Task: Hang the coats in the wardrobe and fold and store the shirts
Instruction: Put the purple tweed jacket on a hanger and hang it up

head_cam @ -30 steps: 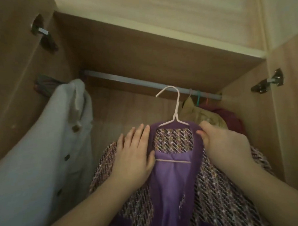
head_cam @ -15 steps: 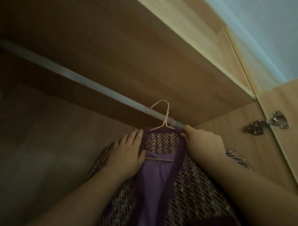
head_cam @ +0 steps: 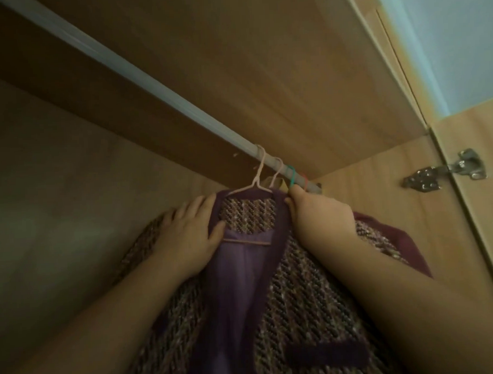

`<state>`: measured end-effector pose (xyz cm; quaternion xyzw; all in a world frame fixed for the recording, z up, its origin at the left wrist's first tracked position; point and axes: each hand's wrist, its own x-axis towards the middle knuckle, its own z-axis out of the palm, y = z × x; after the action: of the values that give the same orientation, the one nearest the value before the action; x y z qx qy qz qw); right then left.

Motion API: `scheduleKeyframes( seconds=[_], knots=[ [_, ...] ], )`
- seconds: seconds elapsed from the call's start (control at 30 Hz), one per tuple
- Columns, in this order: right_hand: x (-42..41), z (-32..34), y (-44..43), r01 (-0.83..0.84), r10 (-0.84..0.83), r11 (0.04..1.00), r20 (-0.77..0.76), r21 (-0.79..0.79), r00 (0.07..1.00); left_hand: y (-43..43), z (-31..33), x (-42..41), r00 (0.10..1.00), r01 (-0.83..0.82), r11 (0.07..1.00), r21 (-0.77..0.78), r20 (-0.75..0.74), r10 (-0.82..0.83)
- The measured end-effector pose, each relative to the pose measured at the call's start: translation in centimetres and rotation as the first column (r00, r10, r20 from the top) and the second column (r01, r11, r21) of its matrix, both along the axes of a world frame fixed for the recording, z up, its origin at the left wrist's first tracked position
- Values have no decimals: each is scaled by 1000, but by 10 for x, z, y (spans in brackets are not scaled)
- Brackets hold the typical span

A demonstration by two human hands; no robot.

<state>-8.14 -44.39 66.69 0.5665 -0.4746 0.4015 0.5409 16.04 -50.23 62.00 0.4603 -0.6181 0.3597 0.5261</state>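
A purple tweed coat [head_cam: 306, 291] with a lilac lining hangs on a pale pink hanger [head_cam: 258, 183]. The hanger's hook sits over the wardrobe rail [head_cam: 138, 75] near its right end. My left hand [head_cam: 188, 234] grips the coat's left shoulder, fingers spread over the tweed and thumb on the purple collar edge. My right hand [head_cam: 320, 214] grips the right shoulder by the collar, fingers curled over the fabric. Both forearms reach up from below.
Other hanger hooks [head_cam: 291, 175], one pale, one green and one red, crowd the rail's right end. A metal door hinge [head_cam: 445, 174] sits on the right side panel. The shelf underside runs above the rail; the wardrobe's back wall lies to the left.
The hanger's hook has gone from in front of the rail to over it. The view tilted up and right, so the grey coat at the left dropped out of sight.
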Motion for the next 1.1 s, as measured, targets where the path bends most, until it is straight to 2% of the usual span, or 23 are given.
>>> scheduleKeyframes(
  seconds=[0.07, 0.13, 0.27, 0.37, 0.47, 0.6, 0.77, 0.9, 1.0, 1.1],
  knots=[
    [-4, -8, 20, -15, 16, 999, -24, 42, 1000, 32, 2, -7, 996, 36, 999, 8, -81, -35],
    [-11, -25, 44, 0, 5, 995, -57, 96, 998, 66, -6, -26, 993, 85, 996, -31, -76, -87],
    [-58, -89, 110, 103, -79, 978, -132, 182, 988, 129, -59, -98, 973, 150, 988, -43, 182, -140],
    [-119, -149, 171, 212, -186, 942, -120, 262, 975, 173, -107, -167, 926, 259, 965, 50, 270, -262],
    [-190, -211, 243, 347, -345, 863, -75, 367, 936, 219, -158, -243, 865, 368, 918, 147, 309, -396],
    [-278, -307, 363, 391, -478, 765, 44, 512, 877, 297, -240, -354, 753, 465, 810, 358, 321, -574],
    [-357, -439, 528, 380, -660, 627, 204, 680, 723, 417, -363, -481, 522, 527, 576, 625, 298, -800],
    [-393, -531, 643, 337, -797, 484, 248, 807, 550, 511, -452, -557, 332, 518, 359, 776, 204, -921],
    [-410, -580, 711, 283, -864, 430, 300, 857, 405, 569, -505, -598, 250, 456, 259, 851, 157, -955],
    [-422, -618, 768, 246, -903, 392, 321, 886, 284, 612, -552, -628, 178, 388, 208, 898, 149, -973]
  ],
)
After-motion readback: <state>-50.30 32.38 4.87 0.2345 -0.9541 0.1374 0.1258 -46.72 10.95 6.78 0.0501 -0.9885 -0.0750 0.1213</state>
